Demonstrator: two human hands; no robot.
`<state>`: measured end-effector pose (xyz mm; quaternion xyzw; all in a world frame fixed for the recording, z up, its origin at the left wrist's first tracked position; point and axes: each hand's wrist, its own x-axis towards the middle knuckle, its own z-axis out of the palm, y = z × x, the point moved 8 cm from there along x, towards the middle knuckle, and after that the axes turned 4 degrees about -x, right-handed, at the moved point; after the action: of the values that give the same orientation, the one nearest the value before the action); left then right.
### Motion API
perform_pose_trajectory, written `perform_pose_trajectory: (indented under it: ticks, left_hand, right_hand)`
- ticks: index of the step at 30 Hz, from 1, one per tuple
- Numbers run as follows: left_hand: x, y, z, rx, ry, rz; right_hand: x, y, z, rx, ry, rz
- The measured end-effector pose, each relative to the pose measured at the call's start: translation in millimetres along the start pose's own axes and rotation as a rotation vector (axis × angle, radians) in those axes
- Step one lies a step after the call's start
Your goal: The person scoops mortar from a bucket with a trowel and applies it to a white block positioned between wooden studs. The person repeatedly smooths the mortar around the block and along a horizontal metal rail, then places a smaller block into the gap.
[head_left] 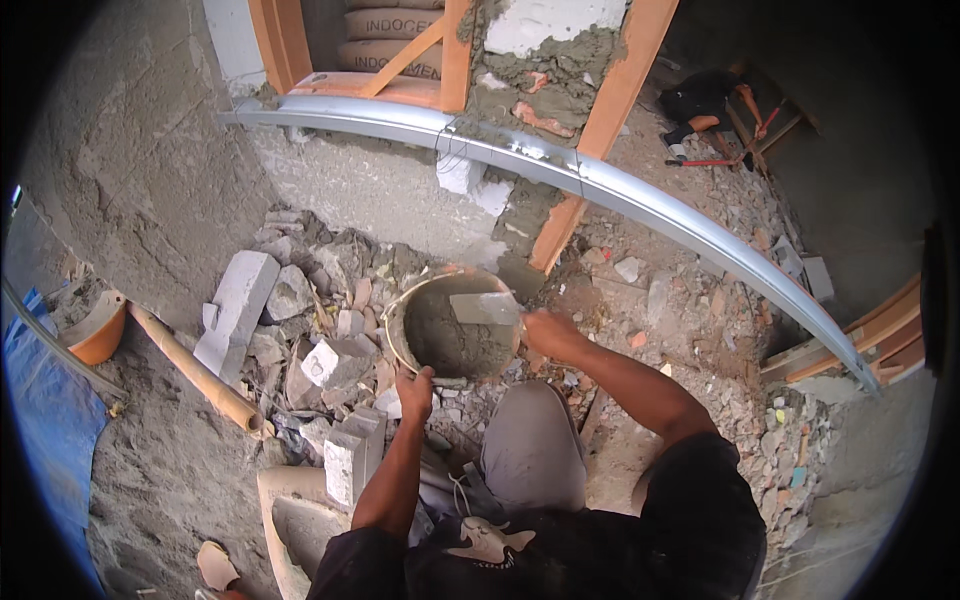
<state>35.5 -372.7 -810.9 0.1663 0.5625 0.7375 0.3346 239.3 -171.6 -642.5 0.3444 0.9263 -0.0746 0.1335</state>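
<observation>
A round bucket (394,335) with grey wet mortar (440,335) inside stands on the rubble in front of my knees. My left hand (414,392) is closed on its near left rim. In my right hand (550,335) is a trowel (484,308), its flat, mortar-smeared blade over the bucket's right side. The fingers of that hand wrap round the handle, which they mostly hide. Whether the blade touches the mortar I cannot tell.
A curved-looking metal channel (520,157) crosses beyond the bucket, against orange wooden frames (612,85). White blocks (240,300) and a bamboo pole (195,370) lie left. A torn sack (280,500) sits by my left arm. A co-worker (700,98) bends over at the far right, holding a red-handled tool.
</observation>
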Motion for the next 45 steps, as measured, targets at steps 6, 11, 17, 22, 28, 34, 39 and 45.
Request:
perform_pose_trajectory:
  ticks: [6,11,17,22,28,34,39,45]
  left_hand:
    - [-19,38,41,0.343,-0.101,0.056]
    - [-12,47,45,0.388,-0.134,0.049]
    - [-7,43,21,0.185,-0.054,-0.014]
    - [-10,37,17,0.137,-0.014,0.023]
    - [-27,23,15,0.101,0.055,-0.023]
    - [-36,23,-10,0.184,0.069,-0.09]
    - [-26,5,-23,0.281,0.037,-0.15]
    - [-34,45,-15,0.47,-0.077,-0.353]
  right_hand:
    - [40,-9,4,-0.098,0.028,-0.038]
    - [48,-51,53,-0.064,-0.149,-0.117]
    - [24,-26,27,0.347,-0.276,-0.016]
    - [52,-22,36,0.043,-0.288,-0.078]
    - [72,-14,60,-0.012,-0.361,0.01]
    - [67,-50,114,0.702,-0.738,0.023]
    - [48,-30,104,0.898,-0.669,-0.031]
    - [23,-29,74,0.939,-0.602,0.032]
